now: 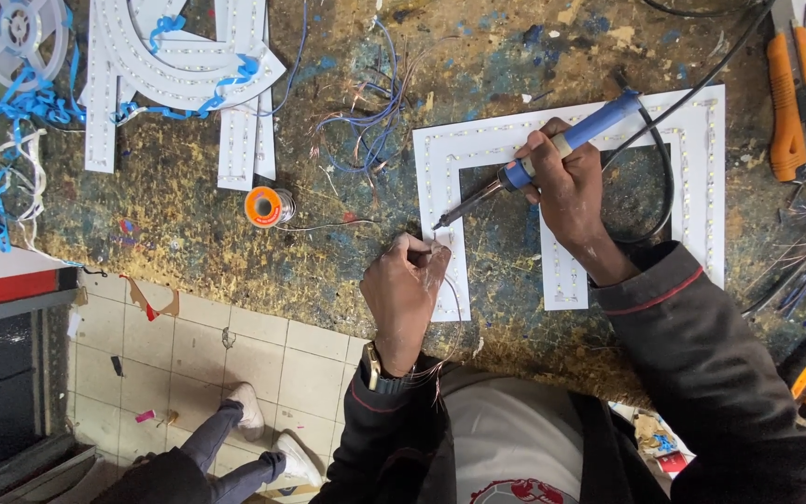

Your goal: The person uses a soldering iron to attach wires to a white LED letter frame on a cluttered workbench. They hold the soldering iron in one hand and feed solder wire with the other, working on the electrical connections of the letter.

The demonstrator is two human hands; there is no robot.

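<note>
A white U-shaped panel (701, 177) lined with small light strips lies on the stained workbench (188, 215). My right hand (566, 187) grips a blue-handled soldering iron (552, 149), its tip touching the panel's left arm. My left hand (408, 289) pinches a thin solder wire (328, 225) right at that tip, resting on the panel's lower left arm. The wire runs left to an orange solder spool (265, 206). The iron's black cord (692, 89) loops over the panel toward the upper right.
More white curved and straight light panels (179, 65) lie at the top left, with blue and white wire tangles (2, 159) and a reel. Orange-handled tools (795, 103) sit at the right edge. Another person's legs (235, 443) stand on the tiled floor below the bench.
</note>
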